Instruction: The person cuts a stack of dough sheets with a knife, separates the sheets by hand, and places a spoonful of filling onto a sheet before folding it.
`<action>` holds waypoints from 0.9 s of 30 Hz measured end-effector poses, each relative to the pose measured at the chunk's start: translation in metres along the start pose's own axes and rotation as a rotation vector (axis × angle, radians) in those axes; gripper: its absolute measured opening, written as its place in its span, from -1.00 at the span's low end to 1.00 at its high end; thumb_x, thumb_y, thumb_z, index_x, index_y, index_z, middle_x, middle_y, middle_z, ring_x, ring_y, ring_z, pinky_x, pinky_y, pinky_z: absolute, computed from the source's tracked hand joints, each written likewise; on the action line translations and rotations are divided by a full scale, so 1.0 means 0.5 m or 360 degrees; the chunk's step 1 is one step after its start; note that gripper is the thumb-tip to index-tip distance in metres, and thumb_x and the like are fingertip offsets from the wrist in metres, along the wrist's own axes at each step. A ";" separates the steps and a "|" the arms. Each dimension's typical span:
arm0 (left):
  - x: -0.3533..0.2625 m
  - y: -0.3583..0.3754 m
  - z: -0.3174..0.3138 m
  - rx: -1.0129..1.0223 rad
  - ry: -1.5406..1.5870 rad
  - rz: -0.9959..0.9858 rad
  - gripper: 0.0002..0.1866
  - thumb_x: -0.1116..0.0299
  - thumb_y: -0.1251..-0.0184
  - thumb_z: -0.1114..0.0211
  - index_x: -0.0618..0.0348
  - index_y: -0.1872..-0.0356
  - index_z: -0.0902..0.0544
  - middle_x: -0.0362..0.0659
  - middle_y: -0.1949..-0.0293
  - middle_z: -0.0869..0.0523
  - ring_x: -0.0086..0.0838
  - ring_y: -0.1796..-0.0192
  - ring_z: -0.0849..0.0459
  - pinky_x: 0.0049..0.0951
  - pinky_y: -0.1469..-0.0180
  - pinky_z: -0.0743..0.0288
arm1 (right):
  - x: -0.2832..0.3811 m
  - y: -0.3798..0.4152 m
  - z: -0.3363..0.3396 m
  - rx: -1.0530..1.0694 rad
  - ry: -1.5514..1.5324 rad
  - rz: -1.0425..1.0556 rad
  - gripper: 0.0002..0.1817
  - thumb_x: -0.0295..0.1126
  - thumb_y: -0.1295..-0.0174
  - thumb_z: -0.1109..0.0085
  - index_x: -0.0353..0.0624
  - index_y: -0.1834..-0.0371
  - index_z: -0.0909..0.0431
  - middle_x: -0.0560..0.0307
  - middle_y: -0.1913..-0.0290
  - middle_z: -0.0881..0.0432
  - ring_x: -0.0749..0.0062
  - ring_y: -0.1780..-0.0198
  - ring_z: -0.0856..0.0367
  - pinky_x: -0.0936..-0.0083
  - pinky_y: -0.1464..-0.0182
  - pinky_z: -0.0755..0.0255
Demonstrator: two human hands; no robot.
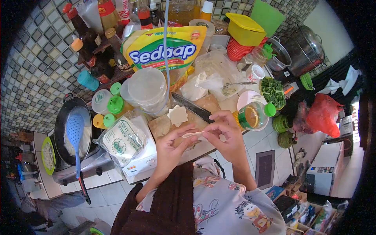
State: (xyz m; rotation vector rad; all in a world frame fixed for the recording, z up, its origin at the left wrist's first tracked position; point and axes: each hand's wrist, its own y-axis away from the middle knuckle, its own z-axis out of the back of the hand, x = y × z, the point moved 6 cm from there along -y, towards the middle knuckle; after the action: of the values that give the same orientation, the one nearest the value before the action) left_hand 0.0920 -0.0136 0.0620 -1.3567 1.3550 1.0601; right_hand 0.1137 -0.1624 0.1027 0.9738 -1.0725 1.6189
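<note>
Between both hands is a folded, pale wonton wrapper [193,134], held over the front of a wooden cutting board. My left hand [175,143] pinches one end with thumb and fingers. At the other end, my right hand [225,135] has its fingertips closed on the wrapper. Whether it has anything inside cannot be seen. Just behind the hands, a few square wonton wrappers [178,115] lie on the cutting board [159,126]. A dark-bladed knife [192,108] rests across the board, its near end close to my right hand.
A printed wrapper bag [124,141] lies on a white scale [141,166]. Left, a pan [58,135] holds a blue slotted spatula [77,129]. Behind stand tubs [147,88] and a Sedaap pouch [162,53]. Right are a green-capped bottle [252,116] and chopped greens [273,93].
</note>
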 end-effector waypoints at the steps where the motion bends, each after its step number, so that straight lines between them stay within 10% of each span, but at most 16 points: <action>1: -0.001 -0.001 -0.001 0.0025 0.0065 -0.0016 -0.67 0.55 -0.10 -0.25 0.34 0.06 -0.51 -0.07 0.19 -0.63 -0.53 0.14 -0.57 -0.61 0.10 -0.42 | 0.000 0.000 0.001 -0.0001 -0.0001 0.0000 -0.88 -0.49 0.08 -0.28 -0.19 0.43 -0.59 0.18 0.18 -0.37 0.66 0.43 -0.36 0.76 0.51 -0.28; 27: 0.042 0.001 -0.051 0.0321 0.0324 0.0414 -0.51 0.68 -0.07 -0.21 0.35 -0.07 -0.31 -0.08 0.18 -0.60 -0.49 0.11 -0.60 -0.59 0.06 -0.46 | -0.018 0.004 -0.001 -0.0056 -0.0658 -0.0356 -0.95 -0.57 -0.04 -0.16 -0.35 0.46 -0.53 0.11 0.08 -0.21 0.61 0.41 -0.49 0.70 0.39 -0.52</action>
State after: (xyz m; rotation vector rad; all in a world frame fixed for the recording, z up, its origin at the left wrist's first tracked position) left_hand 0.0913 -0.0430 0.0468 -1.1847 1.7770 0.9406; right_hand 0.1141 -0.1646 0.0936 1.3909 -1.2094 1.2415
